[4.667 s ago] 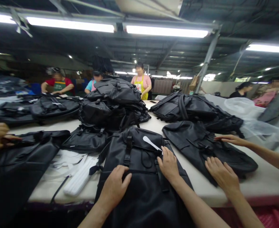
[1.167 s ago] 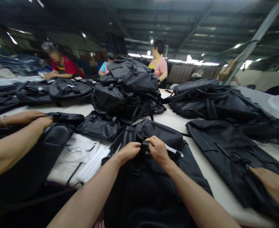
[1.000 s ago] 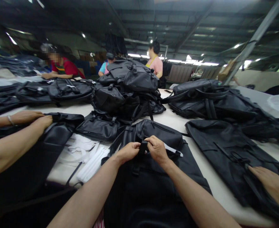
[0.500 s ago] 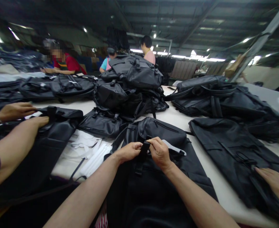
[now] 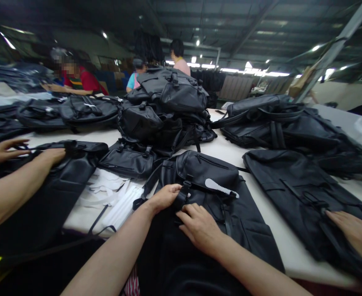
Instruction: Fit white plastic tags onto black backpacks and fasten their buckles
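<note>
A black backpack lies in front of me, its flap pocket toward the far side. My left hand pinches a black strap at the front of the bag. Lower on that strap, my right hand has its fingers curled at the dark buckle end, which they partly hide. To the right of the strap, a white piece with a ridged edge lies on the bag. A second black strap hangs beyond my right hand.
Black bags are heaped at the table's middle, with more bags at right. White strips lie left of my bag. Co-workers' hands handle a bag at left; another hand rests on a bag at right.
My right hand has moved down from the strap's upper part to its lower buckle end. My left hand stays at the strap. The white ridged piece now shows more fully.
</note>
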Available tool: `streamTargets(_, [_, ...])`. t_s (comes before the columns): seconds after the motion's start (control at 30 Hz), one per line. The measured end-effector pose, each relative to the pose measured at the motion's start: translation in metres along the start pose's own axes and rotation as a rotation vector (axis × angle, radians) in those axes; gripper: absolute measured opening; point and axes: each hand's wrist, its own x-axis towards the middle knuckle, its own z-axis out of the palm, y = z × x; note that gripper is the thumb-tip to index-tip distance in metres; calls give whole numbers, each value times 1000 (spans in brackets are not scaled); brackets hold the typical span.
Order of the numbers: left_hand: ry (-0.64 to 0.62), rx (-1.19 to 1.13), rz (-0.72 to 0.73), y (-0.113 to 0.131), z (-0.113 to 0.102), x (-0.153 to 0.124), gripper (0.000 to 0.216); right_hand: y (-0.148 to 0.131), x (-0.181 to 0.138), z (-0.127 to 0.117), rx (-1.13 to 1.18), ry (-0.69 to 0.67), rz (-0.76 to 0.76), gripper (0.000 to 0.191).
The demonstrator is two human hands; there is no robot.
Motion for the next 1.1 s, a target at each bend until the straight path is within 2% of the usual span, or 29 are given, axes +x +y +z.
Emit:
streamTargets(0.1, [14, 18, -2, -1, 0, 0, 30, 3, 11, 18, -102, 100, 2, 17])
streamTargets(0.2, [26, 19, 2, -1, 1, -1, 30, 8, 13, 26, -115, 157, -55, 14])
streamTargets(0.43, [-3, -10, 16, -2, 2, -4, 30, 8, 4, 26, 36, 191, -31, 10])
streamTargets(0.6, [-22, 2, 49, -9, 1, -1, 33, 10, 3, 28, 204, 271, -31, 12])
streamTargets(0.83, [-46, 19, 56, -9, 0, -4, 35, 5, 2, 36, 54, 210, 2, 11])
streamTargets(0.97, [-96, 40, 58, -6, 0, -6, 37, 3, -1, 33, 71, 173, 2, 12])
streamTargets(1.1, [-125, 69, 92, -4, 1, -9, 40, 3, -3, 33, 77, 209, 63, 12])
